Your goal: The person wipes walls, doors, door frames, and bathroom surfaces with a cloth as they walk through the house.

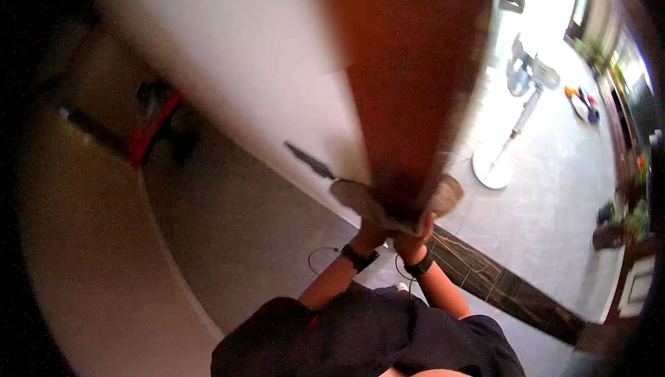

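Both my hands are at a brown wooden post or door edge that rises close in front of me. A greyish-brown cloth is draped around the wood and sticks out on both sides. My left hand grips the cloth from below on the left, its fingers mostly hidden. Beside it, my right hand is closed on the cloth's right part, with a finger up along its edge. Each wrist wears a dark band. A dark, narrow, pointed thing lies just left of the cloth; its kind is unclear.
A white wall stands left of the wood. Beyond it, a red and black object sits in a dim room. A dark marble-like threshold strip crosses the floor. To the right are a standing fan and potted plants.
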{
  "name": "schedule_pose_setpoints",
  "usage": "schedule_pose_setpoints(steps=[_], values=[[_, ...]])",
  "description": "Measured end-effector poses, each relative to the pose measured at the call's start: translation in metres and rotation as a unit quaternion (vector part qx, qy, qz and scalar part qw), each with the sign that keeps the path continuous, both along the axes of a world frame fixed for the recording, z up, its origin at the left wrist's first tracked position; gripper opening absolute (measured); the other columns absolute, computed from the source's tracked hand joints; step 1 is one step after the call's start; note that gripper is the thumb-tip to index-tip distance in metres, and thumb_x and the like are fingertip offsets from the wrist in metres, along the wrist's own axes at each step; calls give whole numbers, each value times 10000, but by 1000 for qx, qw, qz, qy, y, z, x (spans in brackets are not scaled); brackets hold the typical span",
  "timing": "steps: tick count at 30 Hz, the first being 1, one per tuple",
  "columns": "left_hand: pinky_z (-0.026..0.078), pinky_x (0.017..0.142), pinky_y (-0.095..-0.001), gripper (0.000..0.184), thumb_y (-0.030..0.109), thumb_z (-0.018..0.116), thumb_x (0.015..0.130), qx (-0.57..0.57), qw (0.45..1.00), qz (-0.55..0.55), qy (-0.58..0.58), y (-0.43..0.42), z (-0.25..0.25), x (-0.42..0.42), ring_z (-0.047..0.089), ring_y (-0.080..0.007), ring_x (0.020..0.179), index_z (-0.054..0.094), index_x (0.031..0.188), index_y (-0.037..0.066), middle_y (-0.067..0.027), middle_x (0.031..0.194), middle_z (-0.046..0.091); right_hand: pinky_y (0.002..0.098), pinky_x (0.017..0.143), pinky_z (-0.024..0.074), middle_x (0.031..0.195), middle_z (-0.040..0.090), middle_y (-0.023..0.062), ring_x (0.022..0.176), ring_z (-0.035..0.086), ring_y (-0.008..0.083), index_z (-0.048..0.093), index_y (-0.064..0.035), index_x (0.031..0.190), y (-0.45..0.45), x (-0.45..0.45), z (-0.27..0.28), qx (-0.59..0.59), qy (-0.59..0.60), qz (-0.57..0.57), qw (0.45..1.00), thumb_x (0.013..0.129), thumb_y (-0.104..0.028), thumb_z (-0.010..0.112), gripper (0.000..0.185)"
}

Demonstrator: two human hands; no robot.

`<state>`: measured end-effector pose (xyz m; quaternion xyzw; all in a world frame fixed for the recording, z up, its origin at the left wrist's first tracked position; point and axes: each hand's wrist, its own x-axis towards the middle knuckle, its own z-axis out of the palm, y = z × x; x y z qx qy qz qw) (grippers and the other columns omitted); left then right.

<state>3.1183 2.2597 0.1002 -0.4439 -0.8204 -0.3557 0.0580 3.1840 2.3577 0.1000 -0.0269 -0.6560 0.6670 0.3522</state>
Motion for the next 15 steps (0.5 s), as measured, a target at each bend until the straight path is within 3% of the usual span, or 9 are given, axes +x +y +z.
schedule_pose_setpoints(steps=[1,2,4,6,8,10,12,14,15], values=[[172,1084,-476,601,281,488,920,70,997,-19,30,-7,-16,6,258,-335,1306,203,1406,73,-151,1426,273,481,1051,222,1379,340,151,1250,329,342,281,-66,1388,-1,8,-14,18,-28,-12,999,873,-532,330,696],[177,1074,-496,540,250,481,916,39,998,-17,49,-12,-1,8,286,-353,1282,269,1376,62,-168,1395,317,449,1077,197,1433,292,113,1296,283,313,263,-57,1399,-4,14,-18,36,-56,-24,998,881,-613,260,760],[181,1064,-516,486,219,474,912,17,998,-7,62,-25,19,12,314,-371,1259,336,1345,50,-185,1364,360,461,1048,239,1385,343,151,1237,352,326,294,-68,1368,-21,14,-15,109,45,-141,983,906,-436,369,596],[205,1046,-527,403,201,485,884,-82,989,-61,111,-48,45,2,369,-406,1198,455,1253,42,-200,1288,438,453,1024,285,1361,360,171,1210,378,307,283,-64,1361,-47,6,47,36,129,-240,961,927,-387,414,557],[211,1039,-533,388,214,491,873,-10,992,-99,72,-78,94,-6,380,-417,1185,482,1224,49,-199,1264,458,466,1041,261,1389,312,180,1240,341,333,227,-52,1380,-71,2,94,199,128,-343,909,916,-434,418,631],[240,1022,-531,410,271,520,842,131,979,-130,83,-112,148,-26,401,-416,1166,510,1196,64,-188,1218,491,480,1057,236,1418,263,190,1269,304,359,171,-41,1400,-89,-11,155,465,59,-480,742,905,-482,423,709],[300,992,-494,394,273,526,830,149,977,-118,97,-130,171,-58,414,-372,1176,533,1184,99,-151,1234,497,493,1074,212,1446,215,200,1299,267,385,115,-29,1419,-102,-33,196,573,19,-568,591,894,-529,427,790],[360,961,-456,382,275,533,818,178,969,-111,129,-175,184,-80,426,-329,1187,556,1173,135,-115,1249,504,499,1033,242,1435,221,225,1258,266,415,248,12,1377,-134,-36,180,432,-20,-509,745,979,-279,306,496],[358,950,-482,380,271,539,807,160,953,-62,248,-187,198,-100,471,-321,1134,566,1161,133,-110,1194,537,513,1038,223,1442,203,231,1268,243,434,239,11,1383,-143,-57,190,436,-28,-493,752,981,-274,290,495]])
